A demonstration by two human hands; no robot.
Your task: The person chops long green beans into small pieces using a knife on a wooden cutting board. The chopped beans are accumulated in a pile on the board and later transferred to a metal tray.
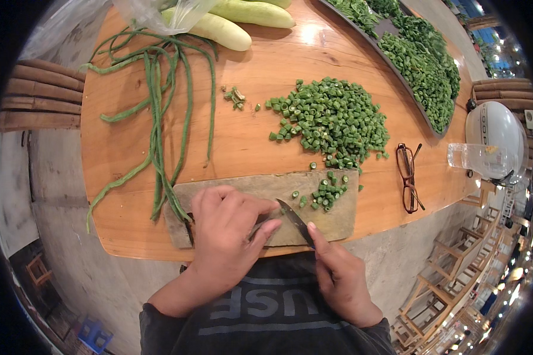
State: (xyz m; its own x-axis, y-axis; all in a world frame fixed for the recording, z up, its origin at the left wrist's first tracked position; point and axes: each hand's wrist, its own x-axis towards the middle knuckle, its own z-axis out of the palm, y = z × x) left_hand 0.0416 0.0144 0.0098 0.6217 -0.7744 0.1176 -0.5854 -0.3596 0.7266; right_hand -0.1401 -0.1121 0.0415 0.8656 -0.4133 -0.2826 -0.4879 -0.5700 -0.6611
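Note:
A worn wooden cutting board (253,186) lies at the table's near edge. My right hand (342,279) is closed round the handle of a small kitchen knife (296,222), its blade over the board and its tip near my left fingertips. Over the board's left part, my left hand (226,230) is bent with its fingers curled; whether it grips a bean is hidden. Long green beans (157,124) stretch from the upper left down to the board beside it. Cut bean pieces (328,193) lie on the board's right side, and a large heap of cut beans (337,120) sits beyond it.
On the wooden table (257,151) are eyeglasses (408,177), a glass mug (479,157), a dark tray (408,86) of chopped greens, and pale green elongated vegetables (222,31) partly under a plastic bag (160,15). Small bean ends (235,97) lie left of the heap.

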